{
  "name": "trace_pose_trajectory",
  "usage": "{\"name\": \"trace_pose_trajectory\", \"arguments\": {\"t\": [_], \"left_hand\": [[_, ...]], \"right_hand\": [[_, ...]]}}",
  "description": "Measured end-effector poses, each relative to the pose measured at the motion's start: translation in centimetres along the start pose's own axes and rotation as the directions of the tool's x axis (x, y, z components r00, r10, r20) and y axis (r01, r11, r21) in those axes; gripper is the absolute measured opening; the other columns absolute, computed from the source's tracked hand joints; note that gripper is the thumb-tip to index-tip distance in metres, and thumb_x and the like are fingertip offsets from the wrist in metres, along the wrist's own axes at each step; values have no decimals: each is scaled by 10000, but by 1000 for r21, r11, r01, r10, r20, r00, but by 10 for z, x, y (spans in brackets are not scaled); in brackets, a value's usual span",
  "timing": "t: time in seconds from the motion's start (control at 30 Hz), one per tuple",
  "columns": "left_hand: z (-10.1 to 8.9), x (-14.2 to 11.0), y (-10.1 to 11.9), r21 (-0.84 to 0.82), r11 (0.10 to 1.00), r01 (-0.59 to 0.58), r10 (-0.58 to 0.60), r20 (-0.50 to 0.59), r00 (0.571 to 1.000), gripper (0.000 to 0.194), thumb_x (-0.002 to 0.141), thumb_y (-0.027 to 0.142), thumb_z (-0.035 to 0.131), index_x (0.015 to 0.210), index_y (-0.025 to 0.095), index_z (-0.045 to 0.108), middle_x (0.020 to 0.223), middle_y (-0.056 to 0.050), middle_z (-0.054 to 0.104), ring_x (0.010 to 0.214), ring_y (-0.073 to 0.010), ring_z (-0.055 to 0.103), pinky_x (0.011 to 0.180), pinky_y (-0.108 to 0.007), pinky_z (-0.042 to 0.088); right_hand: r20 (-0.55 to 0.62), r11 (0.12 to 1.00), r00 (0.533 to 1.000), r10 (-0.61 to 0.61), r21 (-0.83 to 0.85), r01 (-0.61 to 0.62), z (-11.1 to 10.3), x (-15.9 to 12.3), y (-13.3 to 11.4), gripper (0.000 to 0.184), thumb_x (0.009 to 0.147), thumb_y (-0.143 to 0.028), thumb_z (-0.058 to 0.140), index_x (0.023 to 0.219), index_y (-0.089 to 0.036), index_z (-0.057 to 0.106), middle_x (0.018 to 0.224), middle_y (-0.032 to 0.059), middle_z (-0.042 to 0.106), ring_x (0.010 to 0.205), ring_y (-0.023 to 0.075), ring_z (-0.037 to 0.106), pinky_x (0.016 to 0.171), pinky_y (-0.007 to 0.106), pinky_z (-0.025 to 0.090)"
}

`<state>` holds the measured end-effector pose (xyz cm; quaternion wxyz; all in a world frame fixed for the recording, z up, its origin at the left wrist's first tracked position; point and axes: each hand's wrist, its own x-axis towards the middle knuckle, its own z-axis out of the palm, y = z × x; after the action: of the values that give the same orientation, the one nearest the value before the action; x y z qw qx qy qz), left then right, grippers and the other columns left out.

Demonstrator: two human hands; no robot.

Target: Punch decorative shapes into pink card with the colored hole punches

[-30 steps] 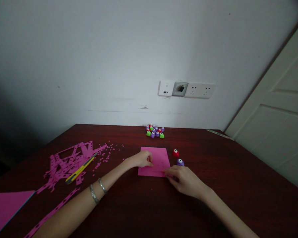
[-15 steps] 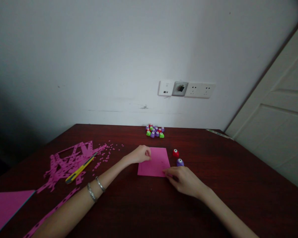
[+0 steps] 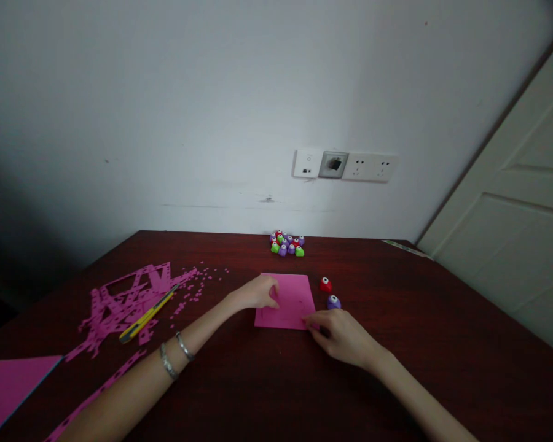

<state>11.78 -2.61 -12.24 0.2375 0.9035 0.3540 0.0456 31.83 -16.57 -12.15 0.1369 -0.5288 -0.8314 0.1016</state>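
We judge pink sheet (image 3: 294, 294) could slew or crease if left hand (image 3: 259, 291) and right hand (image 3: 341, 334) tug unevenly; right could nudge purple toy (image 3: 333, 302) close by. Sheet lies on bench (image 3: 276, 393), far edge roughly along wall (image 3: 212, 110); looks near-square, long axis unclear to us. Left half-curled over sheet's left side, right fingertips at near right corner; whether either grips, we cannot tell.

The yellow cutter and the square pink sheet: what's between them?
In the head view, small pink scraps lie beside the cutter, then dark tabletop, then the left hand, over the left edge of the sheet.
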Motion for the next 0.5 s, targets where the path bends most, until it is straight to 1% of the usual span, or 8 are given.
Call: {"name": "trace_pose_trajectory", "arguments": {"t": [0.17,0.33,0.5], "left_hand": [[0,0,1,-10,999,31,-31,29,999,305,638,300,697,900,154,640,818,-39,639,737,-173,578,607,-247,394],[-1,0,1,-22,1000,17,-16,23,1000,312,635,305,702,896,146,639,834,-43,639,731,-164,574,601,-243,394],[0,0,2,-23,1000,-4,5,17,1000,253,628,270,699,838,139,646,774,-32,641,677,-147,566,581,-235,391]], "right_hand": [[8,1000,1000,15,-14,-15,1,0,0,208,844,-182,412,717,-189,576,693,8,624,594,118,530,551,237,289],[21,1000,1000,21,-14,-21,-1,0,-1,208,844,-184,411,743,-190,592,723,14,634,614,122,542,560,236,303],[19,999,1000,19,-31,-19,-1,0,-1,204,847,-185,413,745,-191,589,728,10,635,624,125,551,568,238,309]]}}
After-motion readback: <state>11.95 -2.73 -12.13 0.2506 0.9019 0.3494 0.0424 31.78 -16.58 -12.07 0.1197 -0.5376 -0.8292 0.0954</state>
